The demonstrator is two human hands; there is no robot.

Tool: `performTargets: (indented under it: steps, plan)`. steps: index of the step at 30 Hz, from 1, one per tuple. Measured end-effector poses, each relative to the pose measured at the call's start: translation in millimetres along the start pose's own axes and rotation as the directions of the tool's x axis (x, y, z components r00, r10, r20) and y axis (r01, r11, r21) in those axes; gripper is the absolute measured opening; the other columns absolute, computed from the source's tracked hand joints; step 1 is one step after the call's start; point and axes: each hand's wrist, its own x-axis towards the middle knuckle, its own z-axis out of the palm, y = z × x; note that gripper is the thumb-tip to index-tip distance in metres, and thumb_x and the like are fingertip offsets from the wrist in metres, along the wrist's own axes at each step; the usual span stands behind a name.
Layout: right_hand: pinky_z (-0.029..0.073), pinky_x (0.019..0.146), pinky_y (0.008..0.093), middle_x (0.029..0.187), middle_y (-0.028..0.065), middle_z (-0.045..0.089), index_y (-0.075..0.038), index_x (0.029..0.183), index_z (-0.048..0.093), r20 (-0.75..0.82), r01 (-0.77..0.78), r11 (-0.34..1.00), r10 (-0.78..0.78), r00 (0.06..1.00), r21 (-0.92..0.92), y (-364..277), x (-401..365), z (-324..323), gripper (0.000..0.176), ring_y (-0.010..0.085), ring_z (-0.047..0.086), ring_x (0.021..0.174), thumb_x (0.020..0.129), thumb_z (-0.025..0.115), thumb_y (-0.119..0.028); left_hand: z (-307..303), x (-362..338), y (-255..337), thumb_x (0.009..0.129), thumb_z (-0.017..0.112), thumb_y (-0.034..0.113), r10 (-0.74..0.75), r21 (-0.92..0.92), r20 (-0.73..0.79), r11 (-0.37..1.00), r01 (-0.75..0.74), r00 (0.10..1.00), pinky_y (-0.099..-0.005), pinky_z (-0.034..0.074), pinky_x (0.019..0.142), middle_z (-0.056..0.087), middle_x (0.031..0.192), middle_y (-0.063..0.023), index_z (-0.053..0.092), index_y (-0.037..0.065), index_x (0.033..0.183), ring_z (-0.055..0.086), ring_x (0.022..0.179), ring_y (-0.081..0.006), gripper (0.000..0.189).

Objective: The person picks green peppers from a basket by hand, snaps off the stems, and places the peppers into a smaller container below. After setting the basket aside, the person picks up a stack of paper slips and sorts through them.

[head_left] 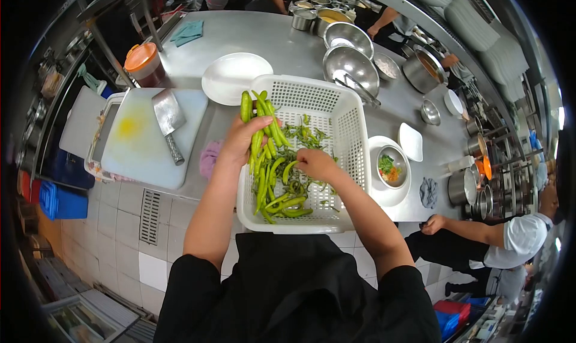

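My left hand is wrapped round a bunch of long green chili peppers, held over the left side of a white perforated plastic basket. Inside the basket, my right hand is closed in a pinch on one curved green chili pepper. More loose green chili peppers lie at the basket's near left. Small green stem pieces are scattered over its far and middle part.
Left of the basket, a cleaver lies on a white cutting board. An oval white plate and metal bowls stand behind. At right, a bowl of chopped vegetables sits on a plate. Another person stands at the right.
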Motion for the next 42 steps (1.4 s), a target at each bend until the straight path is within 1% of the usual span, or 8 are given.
performTargets:
  steps: [5, 8, 10, 17, 26, 35, 40, 42]
  plan:
    - [0.048, 0.061, 0.0366, 0.075, 0.0078, 0.063, -0.005, 0.083, 0.058, -0.123, -0.043, 0.949, 0.085, 0.989, 0.312, -7.3, -24.3, -26.0, 0.02, 0.022, 0.063, 0.071, 0.082, 0.067, -0.023, 2.8, -12.9, -9.2, 0.076, 0.07, 0.01, -0.129, 0.15, 0.073, 0.982, 0.117, 0.989, -0.0288, 0.051, 0.073, 0.063, 0.098, -0.0119, 0.048, -0.001, 0.12, 0.062, 0.084, -0.0171, 0.051]
    - [0.05, 0.056, 0.0312, 0.075, 0.006, 0.063, -0.004, 0.083, 0.056, -0.018, -0.153, 0.748, 0.216, 0.976, 0.645, -29.5, -39.9, -36.6, 0.019, 0.0149, 0.063, 0.068, 0.084, 0.067, -0.02, 6.5, -10.1, -42.0, 0.075, 0.071, 0.009, -0.104, 0.292, 0.074, 0.953, 0.079, 0.992, -0.031, 0.05, 0.082, 0.061, 0.104, -0.0112, 0.045, -0.003, 0.123, 0.061, 0.091, -0.0185, 0.057]
    - [0.052, 0.055, 0.0278, 0.078, 0.0069, 0.064, -0.003, 0.083, 0.054, -0.11, -0.026, 0.549, 0.214, 0.971, 0.835, -45.7, -44.4, -34.0, 0.018, 0.0132, 0.062, 0.067, 0.087, 0.064, -0.018, 9.0, -8.0, -52.4, 0.074, 0.071, 0.008, -0.178, 0.268, 0.128, 0.954, 0.139, 0.976, -0.0316, 0.047, 0.088, 0.056, 0.113, -0.0123, 0.043, -0.005, 0.126, 0.058, 0.1, -0.019, 0.061]
    - [0.053, 0.058, 0.0274, 0.08, 0.0086, 0.062, -0.002, 0.084, 0.051, -0.227, -0.024, 0.553, 0.381, 0.896, 0.833, -64.8, -55.6, -23.5, 0.016, 0.0143, 0.063, 0.068, 0.088, 0.06, -0.015, 10.2, -11.9, -65.6, 0.073, 0.074, 0.015, -0.009, 0.419, 0.075, 0.908, -0.023, 0.997, -0.0312, 0.045, 0.09, 0.056, 0.113, -0.0128, 0.046, -0.006, 0.123, 0.056, 0.101, -0.0188, 0.061]
    - [0.048, 0.059, 0.0272, 0.078, 0.0077, 0.062, 0.0, 0.09, 0.053, -0.394, 0.219, 0.572, 0.201, 0.897, 0.79, -124.5, -95.7, -28.5, 0.022, 0.0132, 0.061, 0.065, 0.091, 0.06, -0.021, 42.3, -75.2, -13.1, 0.072, 0.075, 0.016, 0.088, 0.514, 0.009, 0.854, -0.08, 0.996, -0.0293, 0.047, 0.084, 0.059, 0.107, -0.0107, 0.047, -0.005, 0.121, 0.058, 0.095, -0.0157, 0.06]
    - [0.051, 0.071, 0.0323, 0.095, 0.0125, 0.056, -0.001, 0.104, 0.054, -0.16, 0.313, 0.695, -0.277, 0.947, 0.647, -135.1, -221.6, 17.4, 0.025, 0.0223, 0.062, 0.081, 0.087, 0.064, -0.017, 42.9, -239.1, -66.3, 0.073, 0.077, 0.015, 0.068, 0.491, -0.108, 0.871, -0.007, 0.992, -0.0315, 0.049, 0.082, 0.058, 0.106, -0.0115, 0.046, -0.007, 0.122, 0.058, 0.094, -0.0172, 0.062]
    - [0.05, 0.078, 0.0309, 0.11, 0.012, 0.061, -0.005, 0.123, 0.05, 0.227, 0.003, 0.774, -0.189, 0.955, 0.633, -81.6, -263.9, 115.1, 0.04, 0.019, 0.062, 0.092, 0.089, 0.063, -0.022, 20.0, -301.7, -185.4, 0.073, 0.074, 0.009, -0.28, 0.115, -0.364, 0.933, 0.341, 0.888, -0.0324, 0.05, 0.078, 0.058, 0.102, -0.0112, 0.045, -0.007, 0.122, 0.06, 0.09, -0.0191, 0.059]
    - [0.05, 0.078, 0.0308, 0.112, 0.0123, 0.062, -0.005, 0.125, 0.05, 0.223, 0.005, 0.808, -0.169, 0.96, 0.59, -52.9, -279.8, 157.3, 0.042, 0.0189, 0.062, 0.091, 0.089, 0.062, -0.023, 0.8, -299.6, -230.2, 0.073, 0.072, 0.009, -0.306, 0.11, -0.387, 0.921, 0.373, 0.87, -0.0327, 0.05, 0.077, 0.059, 0.102, -0.0114, 0.046, -0.006, 0.12, 0.06, 0.089, -0.0193, 0.056]
